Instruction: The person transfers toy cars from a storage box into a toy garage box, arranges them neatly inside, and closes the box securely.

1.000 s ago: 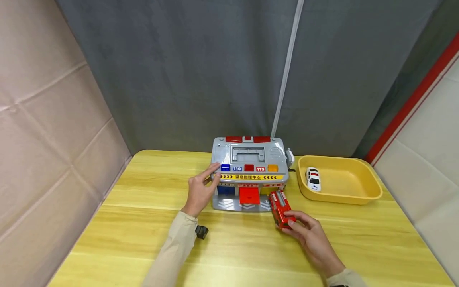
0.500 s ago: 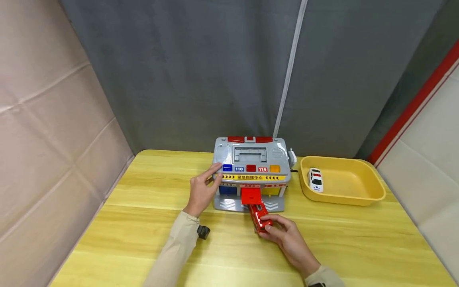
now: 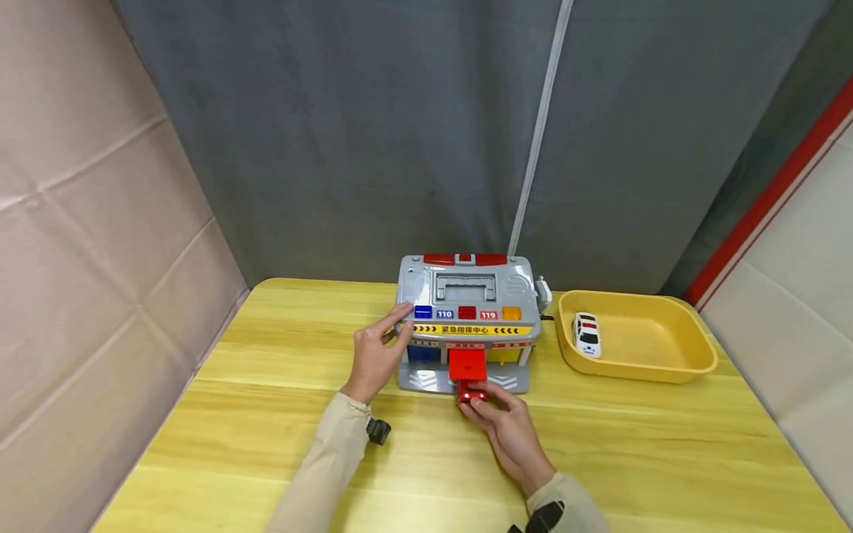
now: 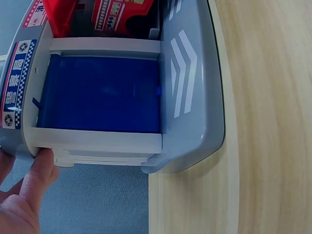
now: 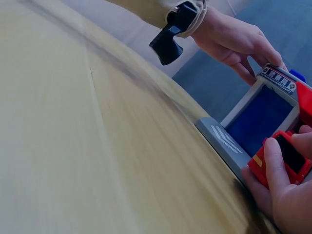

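A grey toy rescue station (image 3: pixel 420 285) stands on the table, its red middle door (image 3: pixel 468 364) raised. My left hand (image 3: pixel 375 359) holds the station's left front corner between thumb and fingers. In my right hand (image 3: pixel 509 433) is a red toy fire truck (image 3: pixel 472 394), pinched at its rear by thumb and fingers. The truck's front is in the middle bay, under the raised door, which hides it from above. In the left wrist view the truck's side (image 4: pixel 114 17) shows beyond the blue door (image 4: pixel 102 92), which is down.
To the right of the station sits a yellow tray (image 3: pixel 680 370) with a white toy car (image 3: pixel 587 334) at its left end. A grey curtain (image 3: pixel 360 148) hangs behind the wooden table (image 3: pixel 280 355). The station's yellow door (image 3: pixel 503 356) is down.
My right hand has carried the fire truck leftward from the station's right front, lined it up with the middle bay and pushed it partly in. My left hand stays at the corner.
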### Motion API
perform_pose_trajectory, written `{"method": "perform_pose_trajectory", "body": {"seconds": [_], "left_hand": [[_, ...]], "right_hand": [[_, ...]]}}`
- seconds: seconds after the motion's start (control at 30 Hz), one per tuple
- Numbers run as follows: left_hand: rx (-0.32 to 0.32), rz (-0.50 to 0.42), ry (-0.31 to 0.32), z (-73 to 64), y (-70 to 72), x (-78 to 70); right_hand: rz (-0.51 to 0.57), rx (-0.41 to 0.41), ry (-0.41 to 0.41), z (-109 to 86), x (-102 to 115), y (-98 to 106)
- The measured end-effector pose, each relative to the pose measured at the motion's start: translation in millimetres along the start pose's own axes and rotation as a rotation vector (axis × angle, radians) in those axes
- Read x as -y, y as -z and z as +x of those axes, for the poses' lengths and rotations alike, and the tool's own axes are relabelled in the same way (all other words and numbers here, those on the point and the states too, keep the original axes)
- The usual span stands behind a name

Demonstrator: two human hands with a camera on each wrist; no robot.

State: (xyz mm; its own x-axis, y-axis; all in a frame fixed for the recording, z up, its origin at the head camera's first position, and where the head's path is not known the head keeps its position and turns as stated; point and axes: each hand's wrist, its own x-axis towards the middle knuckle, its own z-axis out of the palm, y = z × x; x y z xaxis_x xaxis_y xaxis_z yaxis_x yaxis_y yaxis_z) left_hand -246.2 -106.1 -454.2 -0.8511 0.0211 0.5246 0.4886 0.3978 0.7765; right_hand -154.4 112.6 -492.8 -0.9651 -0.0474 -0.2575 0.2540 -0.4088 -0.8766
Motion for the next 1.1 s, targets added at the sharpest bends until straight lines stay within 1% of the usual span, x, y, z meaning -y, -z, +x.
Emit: {"method": "perform_pose_trajectory", "body": {"seconds": [0.2,0.33,0.43,0.5,0.6,0.77,0.83,0.93,1.1], "left_hand": [[-0.005,0.008,0.016,-1.8,0.9,0.8],[-0.003,0.008,0.018,-2.0,1.4,1.0],[-0.008,0.006,0.013,-1.7,1.3,1.5],[-0.009,0.008,0.013,-1.4,0.8,1.5],[-0.002,0.014,0.016,-1.1,-0.1,1.2],[-0.001,0.015,0.014,-0.8,-1.1,0.6],[-0.004,0.009,0.01,-0.4,-1.2,0.4],[-0.007,0.004,0.003,0.4,-1.1,-0.4],[-0.006,0.005,0.001,0.4,-0.7,0.2]], "right_hand": [[0.016,0.01,0.008,3.7,-4.4,-10.8],[0.01,0.007,0.011,2.9,-4.0,-16.0],[0.009,0.025,0.022,2.7,-2.1,-18.3],[0.008,0.034,0.025,3.1,-0.6,-19.0],[-0.021,0.037,0.031,3.5,1.0,-18.6],[-0.053,0.036,0.007,5.1,-0.3,-14.8],[-0.078,0.032,-0.003,5.7,-1.1,-13.4],[-0.143,0.022,0.005,6.2,-1.8,-12.2],[-0.288,0.008,0.069,7.0,-2.0,-12.3]]}}
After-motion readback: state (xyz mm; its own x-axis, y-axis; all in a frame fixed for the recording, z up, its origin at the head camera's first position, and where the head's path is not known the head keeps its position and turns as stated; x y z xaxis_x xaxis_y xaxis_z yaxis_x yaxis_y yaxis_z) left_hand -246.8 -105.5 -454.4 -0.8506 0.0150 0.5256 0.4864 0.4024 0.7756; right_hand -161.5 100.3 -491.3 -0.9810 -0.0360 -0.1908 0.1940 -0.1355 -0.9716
